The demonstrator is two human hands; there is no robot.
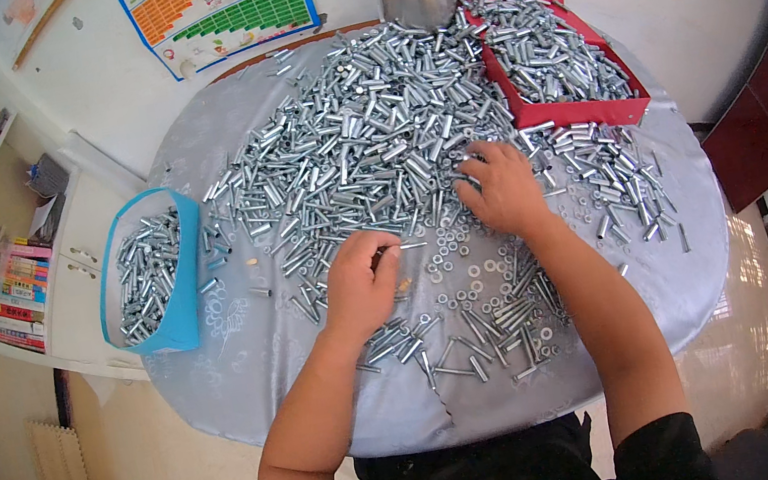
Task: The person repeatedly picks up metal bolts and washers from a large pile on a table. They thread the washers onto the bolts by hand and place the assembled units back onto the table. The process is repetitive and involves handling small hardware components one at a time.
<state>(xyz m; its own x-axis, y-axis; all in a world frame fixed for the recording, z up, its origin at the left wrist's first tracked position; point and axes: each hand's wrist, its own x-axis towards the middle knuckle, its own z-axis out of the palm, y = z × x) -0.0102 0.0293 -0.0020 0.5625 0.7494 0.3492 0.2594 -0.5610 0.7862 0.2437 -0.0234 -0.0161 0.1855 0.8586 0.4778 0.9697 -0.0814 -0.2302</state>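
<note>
Lying crosswise, slim bolt (412, 245) beside left hand (363, 283)

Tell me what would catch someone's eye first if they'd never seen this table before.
A huge heap of shiny metal sleeves and bolts covers the middle and far side of the round, grey-clothed table. A red tray at the far right and a blue box at the left edge hold more of them. The left hand and right hand work at the heap's near edge, among small washers.
</note>
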